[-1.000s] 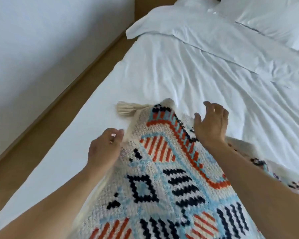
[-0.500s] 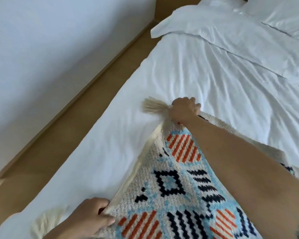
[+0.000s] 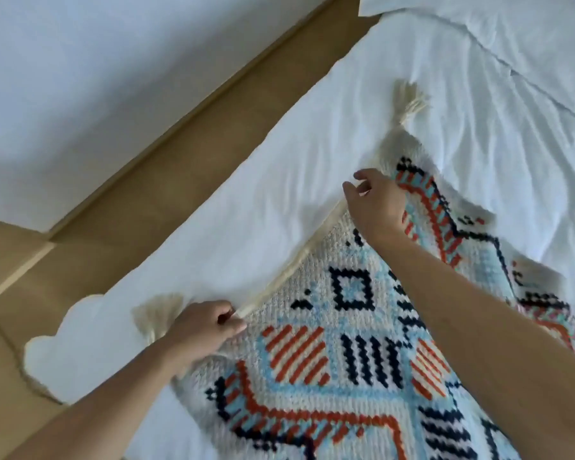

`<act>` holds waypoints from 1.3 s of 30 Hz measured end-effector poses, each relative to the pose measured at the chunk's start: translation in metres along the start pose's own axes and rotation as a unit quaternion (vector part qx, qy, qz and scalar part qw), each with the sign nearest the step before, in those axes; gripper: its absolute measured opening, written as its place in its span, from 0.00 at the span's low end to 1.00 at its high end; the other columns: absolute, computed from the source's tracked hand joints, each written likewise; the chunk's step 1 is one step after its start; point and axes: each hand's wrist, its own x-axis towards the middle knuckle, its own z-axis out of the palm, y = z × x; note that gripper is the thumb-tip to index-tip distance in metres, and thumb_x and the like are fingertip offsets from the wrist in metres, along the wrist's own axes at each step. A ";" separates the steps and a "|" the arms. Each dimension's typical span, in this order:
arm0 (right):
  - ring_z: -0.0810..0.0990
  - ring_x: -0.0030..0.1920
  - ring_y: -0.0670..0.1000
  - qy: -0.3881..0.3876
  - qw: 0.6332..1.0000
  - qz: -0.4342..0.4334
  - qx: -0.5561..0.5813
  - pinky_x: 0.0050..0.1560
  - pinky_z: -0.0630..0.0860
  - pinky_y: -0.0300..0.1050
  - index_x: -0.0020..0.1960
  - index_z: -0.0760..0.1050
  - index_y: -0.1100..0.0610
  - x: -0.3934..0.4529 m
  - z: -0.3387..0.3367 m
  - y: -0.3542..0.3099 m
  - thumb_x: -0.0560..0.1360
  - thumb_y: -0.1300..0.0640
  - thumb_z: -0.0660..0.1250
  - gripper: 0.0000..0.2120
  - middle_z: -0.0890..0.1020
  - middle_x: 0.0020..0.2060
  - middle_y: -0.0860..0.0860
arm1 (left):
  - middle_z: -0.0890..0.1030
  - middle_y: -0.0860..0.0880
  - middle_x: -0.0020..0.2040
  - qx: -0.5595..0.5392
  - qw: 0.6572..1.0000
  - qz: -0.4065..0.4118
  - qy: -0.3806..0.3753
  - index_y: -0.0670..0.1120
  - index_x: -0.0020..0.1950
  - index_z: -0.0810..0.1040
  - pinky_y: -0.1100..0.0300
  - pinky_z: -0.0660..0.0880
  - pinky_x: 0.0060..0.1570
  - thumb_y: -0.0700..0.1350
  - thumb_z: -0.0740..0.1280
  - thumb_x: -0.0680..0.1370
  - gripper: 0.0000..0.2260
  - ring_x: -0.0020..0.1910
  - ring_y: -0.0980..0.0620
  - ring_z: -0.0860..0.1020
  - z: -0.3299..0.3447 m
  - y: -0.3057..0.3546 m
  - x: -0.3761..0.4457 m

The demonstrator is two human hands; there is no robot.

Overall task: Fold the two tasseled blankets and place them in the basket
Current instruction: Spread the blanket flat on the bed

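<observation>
A knitted tasseled blanket (image 3: 352,346) with blue, orange and black diamond patterns lies spread on the white bed (image 3: 246,207). My left hand (image 3: 203,327) pinches its cream left edge at the near corner, beside a cream tassel (image 3: 156,313). My right hand (image 3: 375,204) rests over the same edge farther up, fingers curled at the cream border below the far corner. A second tassel (image 3: 407,101) lies past that corner on the sheet. No basket is in view, and I can make out only one blanket.
The mattress's left edge runs diagonally beside a tan wooden floor strip (image 3: 186,147) and a white wall (image 3: 97,78). A white pillow or folded duvet (image 3: 512,34) lies at the top right. A rounded white sheet corner (image 3: 57,350) hangs at lower left.
My right hand let go of the far tasseled corner and slid down the blanket's left edge. My left hand stayed pinching the near corner. The view shifted, showing more floor.
</observation>
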 end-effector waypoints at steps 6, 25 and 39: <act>0.82 0.59 0.58 -0.351 0.926 -0.062 -0.128 0.59 0.80 0.53 0.77 0.65 0.51 -0.122 0.056 -0.009 0.78 0.38 0.68 0.32 0.82 0.59 0.54 | 0.69 0.53 0.32 0.078 0.997 0.001 -0.024 0.50 0.34 0.67 0.56 0.64 0.36 0.62 0.75 0.71 0.23 0.32 0.53 0.69 0.000 -0.052 -0.034; 0.69 0.71 0.64 -0.004 0.981 0.135 -0.140 0.65 0.72 0.59 0.78 0.55 0.62 -0.005 0.049 -0.034 0.74 0.37 0.71 0.46 0.67 0.72 0.64 | 0.67 0.53 0.29 0.015 0.998 0.043 -0.038 0.48 0.34 0.68 0.61 0.62 0.32 0.55 0.69 0.79 0.19 0.26 0.57 0.63 -0.022 -0.074 -0.047; 0.78 0.41 0.57 0.106 0.896 0.294 0.316 0.37 0.71 0.47 0.41 0.79 0.58 -0.015 -0.158 0.093 0.68 0.60 0.70 0.03 0.79 0.40 0.56 | 0.77 0.60 0.31 0.047 0.936 0.315 -0.152 0.56 0.42 0.80 0.61 0.68 0.38 0.52 0.72 0.78 0.05 0.31 0.61 0.73 0.062 0.205 -0.075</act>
